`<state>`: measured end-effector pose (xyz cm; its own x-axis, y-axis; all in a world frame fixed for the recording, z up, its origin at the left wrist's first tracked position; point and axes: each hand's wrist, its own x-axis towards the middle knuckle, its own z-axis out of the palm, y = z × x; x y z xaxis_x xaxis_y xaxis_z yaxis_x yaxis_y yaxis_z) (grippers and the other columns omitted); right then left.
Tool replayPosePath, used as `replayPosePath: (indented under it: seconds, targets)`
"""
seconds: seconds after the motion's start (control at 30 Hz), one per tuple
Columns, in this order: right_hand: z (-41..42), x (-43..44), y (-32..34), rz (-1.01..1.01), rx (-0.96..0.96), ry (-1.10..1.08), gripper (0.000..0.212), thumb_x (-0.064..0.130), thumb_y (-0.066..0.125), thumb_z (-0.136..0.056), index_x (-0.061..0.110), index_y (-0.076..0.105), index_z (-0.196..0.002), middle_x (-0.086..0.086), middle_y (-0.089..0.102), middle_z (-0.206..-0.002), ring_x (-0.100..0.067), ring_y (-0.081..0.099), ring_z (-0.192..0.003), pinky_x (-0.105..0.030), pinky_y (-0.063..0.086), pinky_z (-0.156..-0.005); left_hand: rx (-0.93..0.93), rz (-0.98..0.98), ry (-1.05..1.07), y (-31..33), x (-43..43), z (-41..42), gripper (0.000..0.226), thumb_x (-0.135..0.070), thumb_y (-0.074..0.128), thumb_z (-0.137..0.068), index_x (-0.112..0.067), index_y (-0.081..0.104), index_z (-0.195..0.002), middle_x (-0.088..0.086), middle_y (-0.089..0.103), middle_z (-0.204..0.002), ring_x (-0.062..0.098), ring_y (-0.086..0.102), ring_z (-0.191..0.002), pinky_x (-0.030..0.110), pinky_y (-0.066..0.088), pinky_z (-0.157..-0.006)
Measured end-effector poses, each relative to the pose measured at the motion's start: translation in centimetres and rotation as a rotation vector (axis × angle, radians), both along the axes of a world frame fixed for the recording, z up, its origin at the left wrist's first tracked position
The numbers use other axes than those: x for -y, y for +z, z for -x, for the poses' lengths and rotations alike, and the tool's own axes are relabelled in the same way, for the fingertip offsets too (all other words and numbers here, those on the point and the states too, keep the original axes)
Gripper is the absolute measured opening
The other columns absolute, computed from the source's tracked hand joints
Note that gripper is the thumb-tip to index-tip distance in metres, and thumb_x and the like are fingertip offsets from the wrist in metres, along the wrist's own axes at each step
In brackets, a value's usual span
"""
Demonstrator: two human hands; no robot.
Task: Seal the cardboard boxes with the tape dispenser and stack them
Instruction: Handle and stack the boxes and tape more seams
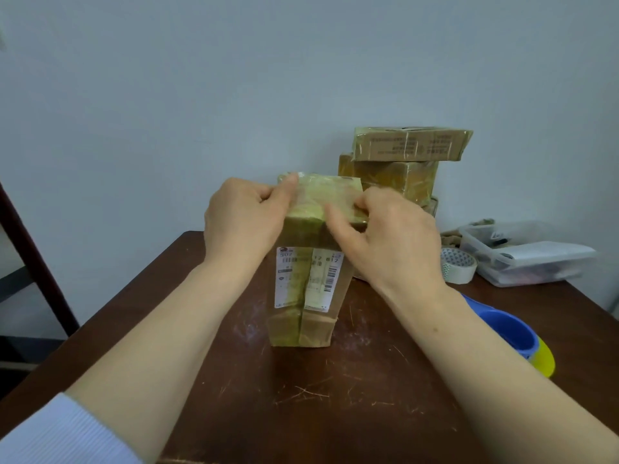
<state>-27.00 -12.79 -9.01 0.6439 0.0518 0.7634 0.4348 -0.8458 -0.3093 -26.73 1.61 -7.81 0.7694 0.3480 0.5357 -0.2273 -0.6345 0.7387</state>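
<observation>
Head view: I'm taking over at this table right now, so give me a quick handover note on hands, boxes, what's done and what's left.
Left hand: grips the top left edge of the upright box.
Right hand: grips its top right edge, thumb pressed on the tape.
Things: the box stands in the middle of the table; the stack of taped boxes is rear right; a blue and yellow object, probably the dispenser, lies by the right forearm.
Done: tape runs over the box's top and down its front.
Left: probably finish smoothing the tape, then put the box on the stack.

Soft even light, slight blur, wide-angle bending.
</observation>
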Motion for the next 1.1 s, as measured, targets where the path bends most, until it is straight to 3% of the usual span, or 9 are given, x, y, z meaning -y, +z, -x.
replayPosePath:
  seconds: [0.13,0.27,0.4,0.47,0.57,0.67,0.8,0.97,1.1]
  targets:
    - [-0.2,-0.4,0.8,-0.231,-0.280,0.035,0.048,0.067,0.058,-0.075,0.025,0.044,-0.093,0.010,0.041,-0.095,-0.006,0.041,-0.078,-0.020,0.026,-0.052,0.004,0.015,-0.043,-0.3,0.1,0.1,0.047,-0.059,0.059,-0.078,-0.015,0.074,-0.073,0.008,0.071,-0.074,0.024,0.066,-0.074,0.044,0.053,-0.071]
    - [-1.1,0.3,0.8,-0.281,-0.325,0.117,0.019,0.045,0.061,-0.085,0.030,0.056,-0.094,0.007,0.054,-0.108,-0.006,0.048,-0.087,-0.021,0.038,-0.061,-0.013,-0.105,-0.005,0.2,0.0,-0.1,0.050,-0.036,0.055,-0.091,-0.005,0.052,-0.052,0.005,0.041,-0.045,0.026,0.041,-0.050,0.036,0.034,-0.053]
    - [-1.0,1.6,0.2,-0.442,-0.316,0.244,0.030,0.032,0.051,-0.094,0.026,0.051,-0.124,0.007,0.062,-0.112,-0.008,0.057,-0.098,-0.036,0.051,-0.087,-0.074,-0.072,-0.060,0.1,0.1,0.0,0.049,-0.033,0.043,-0.098,-0.015,0.035,-0.052,-0.003,0.034,-0.051,0.019,0.035,-0.055,0.032,0.028,-0.055]
    - [-0.8,1.4,-0.2,-0.479,-0.304,0.309,0.030,0.040,0.049,-0.094,0.029,0.053,-0.122,0.009,0.064,-0.107,-0.006,0.059,-0.093,-0.034,0.052,-0.084,-0.107,0.013,-0.125,-0.3,0.0,0.0,0.032,-0.042,0.041,-0.098,-0.024,0.063,-0.083,-0.006,0.058,-0.083,0.015,0.052,-0.083,0.035,0.041,-0.079]
    - [-0.6,0.6,-1.0,-0.354,-0.142,0.297,0.020,0.042,0.058,-0.088,0.025,0.067,-0.095,0.013,0.067,-0.092,-0.008,0.060,-0.086,-0.033,0.051,-0.078,-0.072,0.032,-0.087,-0.6,-0.2,0.2,0.039,-0.039,0.045,-0.097,-0.030,0.053,-0.134,-0.012,0.055,-0.133,0.010,0.048,-0.123,0.033,0.036,-0.102]
    - [-1.1,0.7,-1.8,-0.398,-0.070,0.279,0.017,0.037,0.061,-0.089,0.023,0.070,-0.088,0.011,0.068,-0.081,-0.012,0.060,-0.078,-0.040,0.051,-0.073,-0.033,-0.022,-0.095,-0.5,0.0,0.3,0.031,-0.038,0.038,-0.101,-0.031,0.062,-0.119,-0.008,0.060,-0.118,0.014,0.052,-0.112,0.028,0.037,-0.094]
    - [-1.4,1.3,0.0,-0.435,-0.062,0.272,0.019,0.042,0.060,-0.088,0.028,0.072,-0.091,0.013,0.070,-0.083,-0.007,0.063,-0.081,-0.041,0.053,-0.075,0.068,-0.122,-0.195,-0.5,-0.1,1.2,0.038,-0.048,0.047,-0.094,-0.043,0.048,-0.132,-0.007,0.034,-0.135,0.005,0.044,-0.117,0.024,0.040,-0.087]
    - [-0.9,-0.1,3.3,-0.171,-0.143,0.249,0.028,0.051,0.053,-0.089,0.030,0.071,-0.089,0.011,0.068,-0.080,-0.010,0.061,-0.083,-0.034,0.049,-0.069,0.146,-0.110,-0.197,-0.9,-1.4,1.8,0.022,-0.034,0.066,-0.086,-0.031,0.070,-0.108,-0.014,0.062,-0.104,0.000,0.057,-0.091,0.010,0.041,-0.079]
    - [-0.7,-2.9,5.2,-0.013,-0.149,0.229,0.034,0.054,0.046,-0.092,0.030,0.068,-0.096,0.009,0.066,-0.087,-0.011,0.058,-0.086,-0.031,0.043,-0.068,0.146,0.178,-0.252,-0.1,-3.6,2.6,0.012,-0.030,0.072,-0.083,-0.040,0.071,-0.089,-0.011,0.073,-0.092,0.010,0.068,-0.093,0.042,0.055,-0.084]
